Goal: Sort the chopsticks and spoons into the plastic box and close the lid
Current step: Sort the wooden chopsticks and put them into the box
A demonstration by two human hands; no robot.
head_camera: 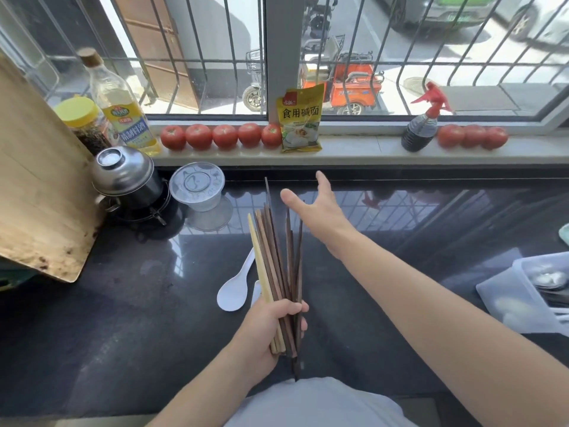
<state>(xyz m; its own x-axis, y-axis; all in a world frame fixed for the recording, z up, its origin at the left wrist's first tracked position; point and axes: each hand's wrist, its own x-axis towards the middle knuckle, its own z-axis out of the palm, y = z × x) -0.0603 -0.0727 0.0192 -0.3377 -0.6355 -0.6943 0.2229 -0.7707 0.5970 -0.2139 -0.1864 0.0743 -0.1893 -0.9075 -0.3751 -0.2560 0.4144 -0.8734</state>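
Left hand (274, 322) curled in a grip; right hand (317, 204) extended forward, fingers spread.

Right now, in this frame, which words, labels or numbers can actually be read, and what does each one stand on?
"食用碱面": large dark characters on the yellow packet leaning on the windowsill.
Red logo at that packet's top left corner: too small to read.
Oil bottle label: white characters on a blue band, too blurred to read.
Yellow-lidded jar: no legible label.
Orange cart outside: lettering on its side, unreadable.
Car plate, top: blurred.
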